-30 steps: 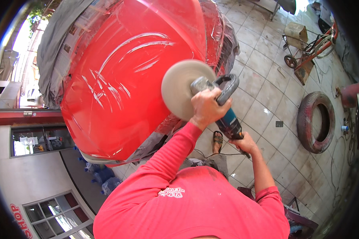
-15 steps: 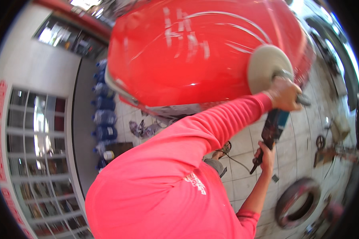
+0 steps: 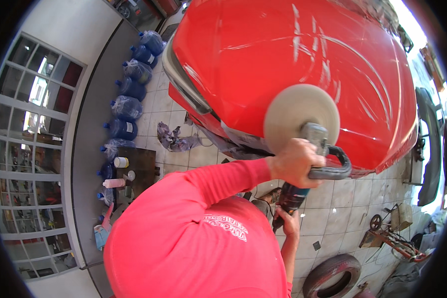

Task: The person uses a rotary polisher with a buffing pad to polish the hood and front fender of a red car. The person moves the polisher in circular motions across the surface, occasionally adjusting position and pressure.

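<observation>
A corded polisher (image 3: pixel 292 197) with a round off-white pad (image 3: pixel 293 111) is in both my hands. My left hand (image 3: pixel 297 161) is wrapped over the tool's front, behind its grey metal head and beside the black loop handle (image 3: pixel 333 171). Closed around the rear grip, my right hand (image 3: pixel 289 223) is nearer my body. The pad lies over the front edge of a glossy red car hood (image 3: pixel 243 64), its face blurred as if spinning. Whitish streaks (image 3: pixel 352 54) mark the paint farther up the hood.
Large blue water jugs (image 3: pixel 126 107) line the wall at left, near a dark small table (image 3: pixel 143 169) with bottles and tubs. A crumpled cloth (image 3: pixel 176 138) lies on the tiles. At lower right are a tire (image 3: pixel 333 275) and a wheeled metal frame (image 3: pixel 400 238).
The polisher has moved left along the hood's front edge, both hands still on it. My view has shifted too, bringing the small table and more jugs into sight.
</observation>
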The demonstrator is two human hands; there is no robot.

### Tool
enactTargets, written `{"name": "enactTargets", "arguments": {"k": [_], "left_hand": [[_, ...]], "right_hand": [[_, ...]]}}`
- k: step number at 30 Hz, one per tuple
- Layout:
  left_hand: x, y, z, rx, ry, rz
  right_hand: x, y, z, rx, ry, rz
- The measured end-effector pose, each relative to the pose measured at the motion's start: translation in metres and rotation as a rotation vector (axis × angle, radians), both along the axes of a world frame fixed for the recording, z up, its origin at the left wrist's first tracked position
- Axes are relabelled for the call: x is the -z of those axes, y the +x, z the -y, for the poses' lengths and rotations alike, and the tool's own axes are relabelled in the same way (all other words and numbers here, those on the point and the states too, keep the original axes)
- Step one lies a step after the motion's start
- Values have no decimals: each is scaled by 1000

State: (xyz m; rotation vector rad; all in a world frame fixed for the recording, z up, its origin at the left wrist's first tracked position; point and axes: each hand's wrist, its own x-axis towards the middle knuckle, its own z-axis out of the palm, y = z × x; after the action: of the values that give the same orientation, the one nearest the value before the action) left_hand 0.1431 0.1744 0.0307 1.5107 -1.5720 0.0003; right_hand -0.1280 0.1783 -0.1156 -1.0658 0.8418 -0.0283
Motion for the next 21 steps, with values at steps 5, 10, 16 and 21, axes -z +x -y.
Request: {"name": "enactTargets", "arguments": {"k": [5,10,16,21], "left_hand": [[1,113,-131,-79,-38,-35],[-6,195,-229,-175,-64,-40],[-8,294,-291,-360,-23,-97],[-16,322,-305,-491,99,-336]], "right_hand": [[7,113,-95,-55,-205,-131],[-2,200,-163,-191,-364,-99],[-18,306,-186,-412,-518,-118],[-46,353,-177,-516,-334,-91]]}}
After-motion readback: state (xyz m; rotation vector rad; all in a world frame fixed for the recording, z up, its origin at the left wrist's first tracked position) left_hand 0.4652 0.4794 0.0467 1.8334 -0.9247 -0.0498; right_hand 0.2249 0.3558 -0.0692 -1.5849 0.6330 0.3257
